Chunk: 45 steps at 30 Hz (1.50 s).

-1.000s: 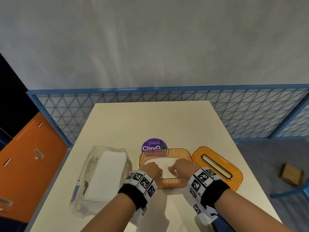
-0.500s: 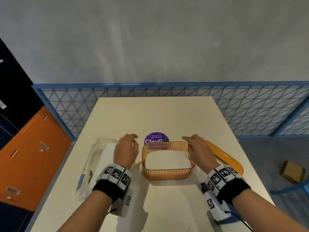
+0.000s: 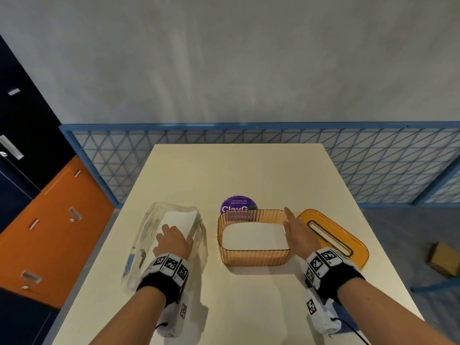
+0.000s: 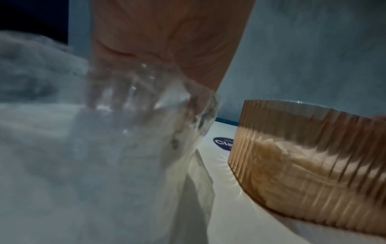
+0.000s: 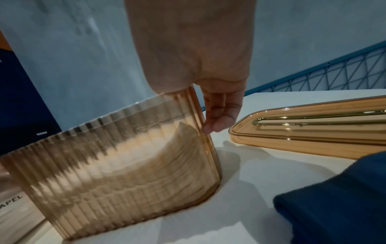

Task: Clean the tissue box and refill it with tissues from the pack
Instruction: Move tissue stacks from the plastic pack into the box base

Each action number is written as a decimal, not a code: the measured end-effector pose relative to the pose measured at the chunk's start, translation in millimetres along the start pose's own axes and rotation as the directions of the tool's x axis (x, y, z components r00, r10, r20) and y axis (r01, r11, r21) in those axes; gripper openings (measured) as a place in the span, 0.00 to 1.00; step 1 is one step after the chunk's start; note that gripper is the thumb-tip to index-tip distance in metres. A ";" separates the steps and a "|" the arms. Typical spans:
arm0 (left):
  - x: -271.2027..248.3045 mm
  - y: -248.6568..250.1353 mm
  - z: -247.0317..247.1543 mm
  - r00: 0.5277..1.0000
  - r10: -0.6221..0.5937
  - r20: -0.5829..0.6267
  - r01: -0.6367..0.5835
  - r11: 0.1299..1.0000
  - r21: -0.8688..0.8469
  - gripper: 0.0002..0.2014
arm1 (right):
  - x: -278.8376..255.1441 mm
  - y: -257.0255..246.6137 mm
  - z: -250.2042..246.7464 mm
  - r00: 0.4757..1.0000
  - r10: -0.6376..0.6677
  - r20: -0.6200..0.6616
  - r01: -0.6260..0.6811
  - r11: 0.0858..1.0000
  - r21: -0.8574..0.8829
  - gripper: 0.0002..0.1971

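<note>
Box part-filled, lid off, more tissues being reached for

The left hand (image 3: 174, 241) is laid with loosely bent fingers on the tissues in the clear pack (image 3: 164, 242), whether gripping cannot be told; the right hand (image 3: 297, 232) is held flat and straight-fingered against the right wall of the ribbed orange tissue box (image 3: 254, 257), which stands mid-desk (image 3: 236, 170) with a white stack (image 3: 254, 236) already inside. The lid (image 3: 333, 235) is lying just right of the box. Cleaning is judged done; topping up and closing the lid appear to remain.
</note>
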State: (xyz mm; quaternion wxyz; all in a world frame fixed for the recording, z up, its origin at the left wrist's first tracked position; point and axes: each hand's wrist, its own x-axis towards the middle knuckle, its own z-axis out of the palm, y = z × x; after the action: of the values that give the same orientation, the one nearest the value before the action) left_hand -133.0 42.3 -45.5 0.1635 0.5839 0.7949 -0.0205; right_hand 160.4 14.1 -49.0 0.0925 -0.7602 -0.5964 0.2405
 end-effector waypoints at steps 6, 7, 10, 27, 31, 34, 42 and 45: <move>1.6 -4.0 -3.3 1.000 0.003 0.007 -0.002 0.996 -0.084 0.20 | 2.5 0.9 2.9 1.000 0.012 0.001 -0.012 1.000 -0.011 0.26; 1.0 -4.2 -2.9 1.000 0.005 0.003 -0.005 0.996 -0.085 0.20 | 2.7 1.0 3.2 1.000 0.015 0.002 -0.015 1.000 -0.014 0.26; -0.1 -3.3 -2.1 1.000 -0.001 0.005 0.001 0.995 -0.098 0.20 | 2.0 0.7 4.0 1.000 0.022 0.003 -0.022 1.000 -0.021 0.26; 4.9 3.8 3.8 1.000 -0.019 0.014 0.020 1.000 -0.025 0.15 | 0.8 -1.5 2.6 0.999 0.044 0.023 -0.043 0.999 -0.022 0.27; 0.5 4.0 2.1 1.000 0.014 -0.020 -0.012 0.997 0.083 0.14 | 1.2 -1.4 2.8 0.999 0.047 0.022 -0.046 0.999 -0.019 0.27; -2.7 0.8 -16.4 0.999 0.049 -0.017 -0.047 0.994 0.102 0.13 | 2.8 1.1 4.0 0.999 0.043 0.026 -0.042 0.999 -0.015 0.27; -50.0 5.2 -94.3 0.885 0.203 -0.419 -0.229 0.973 -0.012 0.08 | -11.2 -32.0 -38.5 0.999 -0.032 0.025 0.033 0.999 -0.022 0.24; -68.3 22.5 -109.2 0.784 0.311 -0.537 -0.392 0.919 -0.040 0.08 | -29.6 -79.7 -72.6 0.994 -0.109 -0.018 0.109 0.939 0.327 0.24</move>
State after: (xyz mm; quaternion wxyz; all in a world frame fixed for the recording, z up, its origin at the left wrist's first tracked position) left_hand -119.7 10.9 80.7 -0.0136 0.6914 0.6853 0.2284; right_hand 121.2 18.2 55.5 0.2305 -0.7000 -0.5895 0.3308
